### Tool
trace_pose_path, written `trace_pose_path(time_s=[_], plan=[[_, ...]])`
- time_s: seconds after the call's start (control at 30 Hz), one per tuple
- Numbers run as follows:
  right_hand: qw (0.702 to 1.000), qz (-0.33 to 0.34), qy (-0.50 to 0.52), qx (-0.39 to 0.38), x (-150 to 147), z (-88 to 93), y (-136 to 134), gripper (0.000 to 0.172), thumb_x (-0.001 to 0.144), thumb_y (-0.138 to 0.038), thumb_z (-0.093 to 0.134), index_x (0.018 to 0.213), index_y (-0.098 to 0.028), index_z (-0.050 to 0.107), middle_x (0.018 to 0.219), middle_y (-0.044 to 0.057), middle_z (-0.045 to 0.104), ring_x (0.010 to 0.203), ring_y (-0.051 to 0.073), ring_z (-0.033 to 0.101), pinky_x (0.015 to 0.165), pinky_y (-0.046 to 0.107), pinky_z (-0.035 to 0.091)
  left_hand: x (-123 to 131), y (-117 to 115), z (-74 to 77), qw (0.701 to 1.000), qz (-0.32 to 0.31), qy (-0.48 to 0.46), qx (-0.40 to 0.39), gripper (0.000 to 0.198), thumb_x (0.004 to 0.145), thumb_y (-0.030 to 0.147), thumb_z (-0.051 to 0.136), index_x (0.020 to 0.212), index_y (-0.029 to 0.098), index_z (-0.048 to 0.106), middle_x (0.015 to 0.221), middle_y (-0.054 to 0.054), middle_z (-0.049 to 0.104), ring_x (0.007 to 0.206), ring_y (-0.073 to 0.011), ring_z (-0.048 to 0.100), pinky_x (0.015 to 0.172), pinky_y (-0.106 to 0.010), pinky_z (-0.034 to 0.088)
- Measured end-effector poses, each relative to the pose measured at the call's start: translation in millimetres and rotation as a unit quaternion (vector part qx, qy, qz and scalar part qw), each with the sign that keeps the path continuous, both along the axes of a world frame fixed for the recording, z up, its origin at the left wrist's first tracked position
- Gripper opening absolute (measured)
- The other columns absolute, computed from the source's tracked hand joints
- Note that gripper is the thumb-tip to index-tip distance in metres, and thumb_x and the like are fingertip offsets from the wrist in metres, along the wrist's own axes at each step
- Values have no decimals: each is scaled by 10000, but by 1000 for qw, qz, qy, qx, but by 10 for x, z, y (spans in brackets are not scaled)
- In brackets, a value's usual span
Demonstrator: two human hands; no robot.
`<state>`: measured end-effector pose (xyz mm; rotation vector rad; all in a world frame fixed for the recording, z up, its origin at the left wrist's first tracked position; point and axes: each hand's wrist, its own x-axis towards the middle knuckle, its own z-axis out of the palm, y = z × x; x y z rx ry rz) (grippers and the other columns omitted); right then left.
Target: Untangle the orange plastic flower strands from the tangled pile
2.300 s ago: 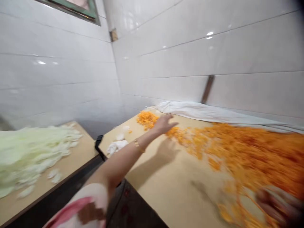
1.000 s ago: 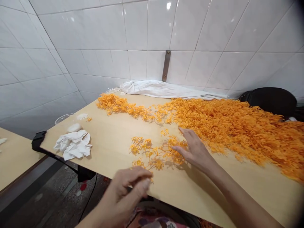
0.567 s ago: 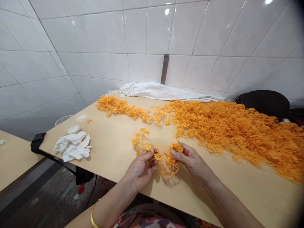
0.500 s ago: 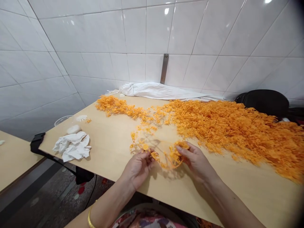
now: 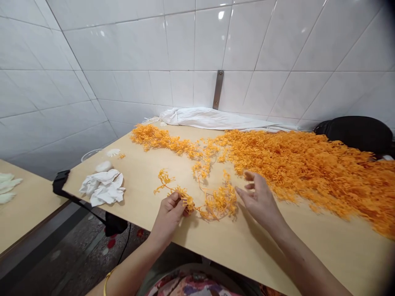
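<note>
A loose strand of orange, lacy flower clusters (image 5: 216, 203) lies tangled on the pale wooden tabletop (image 5: 197, 242), and my left hand (image 5: 169, 218) pinches its left part between fingers and thumb. My right hand (image 5: 259, 199) hovers open just right of the strand, fingers apart, holding nothing. Beyond it spreads a large heap of the same orange clusters (image 5: 302, 168), with a thinner trail (image 5: 160, 139) running left along the back of the table.
A crumpled white cloth (image 5: 101, 188) and a white lump (image 5: 103, 166) lie at the table's left. A long white cloth (image 5: 210, 119) runs along the tiled wall (image 5: 129, 49). A black bag (image 5: 353, 133) sits back right. Another table (image 5: 27, 213) with pale petals (image 5: 6, 187) stands left.
My right hand has let go of the tangle and opened. My left hand has moved left, drawing the strand out longer across the table.
</note>
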<state>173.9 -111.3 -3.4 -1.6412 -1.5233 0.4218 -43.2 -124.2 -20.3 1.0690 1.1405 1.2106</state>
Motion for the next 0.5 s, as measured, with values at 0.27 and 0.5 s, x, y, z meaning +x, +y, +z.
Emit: trace_pose_path(time_s=[0.27,0.5], plan=[[880,345,-313,92,-377,212,-16,271,696,-89,463,912,-218,564,1212,71,430,1138,268,306,927,430,283,35,-14,23,999,-31,-30,31,158,671,272,605,617,124,587,606,-18,577,568,-94,505,574,-203,398],[899,350,-262,-32,-230,103,-26,225,830,-247,386,613,-188,387,696,33,509,724,162,466,699,312,369,-392,92,167,959,95,-263,-32,105,649,209,632,652,137,556,619,-30,621,653,-155,608,684,-287,470]])
